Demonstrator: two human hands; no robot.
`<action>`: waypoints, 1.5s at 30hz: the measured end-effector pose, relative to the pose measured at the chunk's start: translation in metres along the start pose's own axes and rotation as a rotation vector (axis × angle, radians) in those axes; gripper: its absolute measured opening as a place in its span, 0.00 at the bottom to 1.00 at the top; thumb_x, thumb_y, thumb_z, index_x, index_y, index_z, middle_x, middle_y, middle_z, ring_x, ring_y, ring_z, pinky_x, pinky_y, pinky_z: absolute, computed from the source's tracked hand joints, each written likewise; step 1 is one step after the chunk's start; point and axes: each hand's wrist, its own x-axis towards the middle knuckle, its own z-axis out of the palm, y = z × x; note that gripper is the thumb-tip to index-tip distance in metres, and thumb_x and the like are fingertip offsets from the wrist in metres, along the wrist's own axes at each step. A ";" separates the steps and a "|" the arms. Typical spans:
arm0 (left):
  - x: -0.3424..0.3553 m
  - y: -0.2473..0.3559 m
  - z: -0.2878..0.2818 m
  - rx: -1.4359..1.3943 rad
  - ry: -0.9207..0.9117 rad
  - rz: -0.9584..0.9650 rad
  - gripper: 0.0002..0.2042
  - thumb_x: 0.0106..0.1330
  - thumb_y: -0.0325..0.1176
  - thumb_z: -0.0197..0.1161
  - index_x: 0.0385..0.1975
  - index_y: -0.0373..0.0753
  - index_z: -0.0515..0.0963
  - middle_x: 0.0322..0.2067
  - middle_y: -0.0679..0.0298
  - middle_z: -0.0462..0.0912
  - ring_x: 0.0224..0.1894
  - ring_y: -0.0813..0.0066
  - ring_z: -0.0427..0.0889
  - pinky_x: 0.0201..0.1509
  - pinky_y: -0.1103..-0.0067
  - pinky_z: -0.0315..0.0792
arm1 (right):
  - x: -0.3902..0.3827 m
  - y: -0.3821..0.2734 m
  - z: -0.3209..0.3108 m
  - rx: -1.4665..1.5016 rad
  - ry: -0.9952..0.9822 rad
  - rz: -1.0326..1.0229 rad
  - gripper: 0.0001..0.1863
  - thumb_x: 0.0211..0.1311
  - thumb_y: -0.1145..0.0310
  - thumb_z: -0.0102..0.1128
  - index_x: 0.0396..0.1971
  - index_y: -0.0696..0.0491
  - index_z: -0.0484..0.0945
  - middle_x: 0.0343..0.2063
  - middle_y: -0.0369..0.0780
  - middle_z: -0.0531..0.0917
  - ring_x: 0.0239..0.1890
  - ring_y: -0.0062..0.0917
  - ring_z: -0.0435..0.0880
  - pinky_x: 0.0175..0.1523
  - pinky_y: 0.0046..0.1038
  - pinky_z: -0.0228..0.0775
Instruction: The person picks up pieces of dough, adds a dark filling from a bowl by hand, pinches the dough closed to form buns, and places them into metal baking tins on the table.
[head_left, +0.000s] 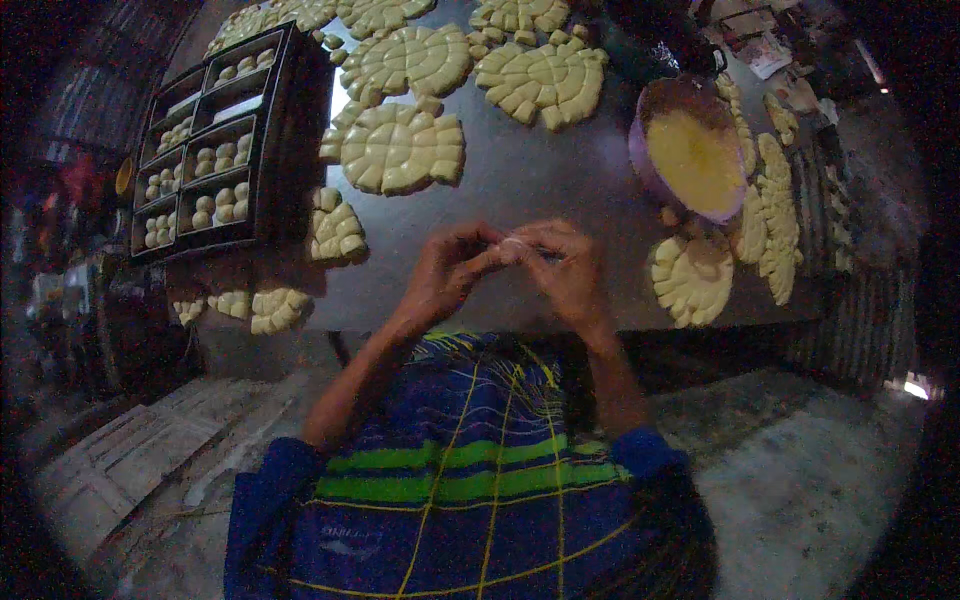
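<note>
Here we are over the table (545, 180), left hand (450, 265) and right hand (572, 265) meeting, fingertips pinching one small pale piece (511, 250) between them, likely dough: light, soft, easily dented, best held lightly by its edges. Counting out from those two hands: one dark compartment tray (268, 170) towards ten o'clock, one purple basin (638, 155) at two, three dough chunks (280, 311) between eight and nine.

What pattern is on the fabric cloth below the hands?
Dark blue cloth with green bands and thin yellow lines, clearest in the head view.
</note>
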 end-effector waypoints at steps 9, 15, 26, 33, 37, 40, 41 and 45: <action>0.003 -0.005 -0.014 -0.118 0.089 0.014 0.15 0.63 0.28 0.63 0.48 0.35 0.72 0.37 0.59 0.83 0.35 0.72 0.82 0.37 0.76 0.77 | 0.014 0.010 -0.001 0.230 -0.164 0.211 0.08 0.58 0.67 0.66 0.35 0.55 0.85 0.36 0.39 0.86 0.40 0.23 0.84 0.46 0.28 0.76; 0.004 -0.014 -0.022 -0.432 -0.028 0.043 0.33 0.56 0.19 0.65 0.62 0.42 0.58 0.40 0.58 0.81 0.42 0.67 0.81 0.39 0.72 0.78 | 0.010 0.011 0.014 0.660 -0.117 0.290 0.13 0.55 0.73 0.68 0.42 0.55 0.82 0.37 0.40 0.85 0.41 0.24 0.84 0.47 0.26 0.75; 0.002 -0.034 -0.074 -0.798 0.119 0.255 0.32 0.57 0.28 0.62 0.63 0.37 0.57 0.50 0.53 0.77 0.57 0.57 0.73 0.70 0.61 0.56 | -0.039 0.049 0.067 -0.168 -0.085 -0.106 0.14 0.56 0.74 0.61 0.44 0.53 0.80 0.37 0.40 0.82 0.42 0.32 0.82 0.49 0.33 0.75; -0.020 -0.065 -0.104 -0.797 0.264 0.166 0.28 0.60 0.32 0.61 0.61 0.37 0.61 0.53 0.54 0.74 0.57 0.58 0.73 0.67 0.62 0.60 | -0.063 0.088 0.119 -0.460 0.046 -0.316 0.14 0.57 0.74 0.58 0.44 0.52 0.78 0.42 0.41 0.80 0.45 0.36 0.80 0.47 0.34 0.77; -0.027 -0.072 -0.091 -0.881 0.299 0.082 0.24 0.60 0.30 0.61 0.58 0.37 0.66 0.48 0.58 0.77 0.54 0.63 0.75 0.63 0.67 0.65 | -0.067 0.091 0.109 -0.309 0.128 -0.251 0.12 0.58 0.74 0.60 0.42 0.53 0.81 0.44 0.42 0.80 0.45 0.35 0.81 0.47 0.34 0.76; -0.026 -0.071 -0.074 -0.776 0.276 0.076 0.20 0.63 0.29 0.58 0.55 0.36 0.68 0.45 0.57 0.78 0.51 0.65 0.77 0.61 0.70 0.67 | -0.066 0.102 0.067 -0.360 0.312 0.009 0.15 0.56 0.69 0.65 0.44 0.54 0.80 0.44 0.43 0.79 0.45 0.40 0.80 0.52 0.37 0.73; -0.024 -0.069 -0.067 -0.709 0.317 0.025 0.19 0.63 0.28 0.58 0.55 0.36 0.69 0.44 0.57 0.79 0.50 0.65 0.77 0.61 0.71 0.67 | -0.066 0.107 0.052 -0.380 0.371 0.118 0.16 0.55 0.69 0.66 0.44 0.55 0.80 0.44 0.43 0.79 0.45 0.41 0.80 0.53 0.37 0.72; -0.002 -0.070 -0.017 0.109 -0.078 0.160 0.16 0.61 0.23 0.55 0.49 0.35 0.75 0.44 0.56 0.81 0.47 0.61 0.80 0.56 0.69 0.72 | -0.076 0.126 0.019 -0.556 0.484 0.314 0.19 0.54 0.67 0.67 0.46 0.56 0.79 0.43 0.45 0.79 0.45 0.42 0.78 0.52 0.37 0.70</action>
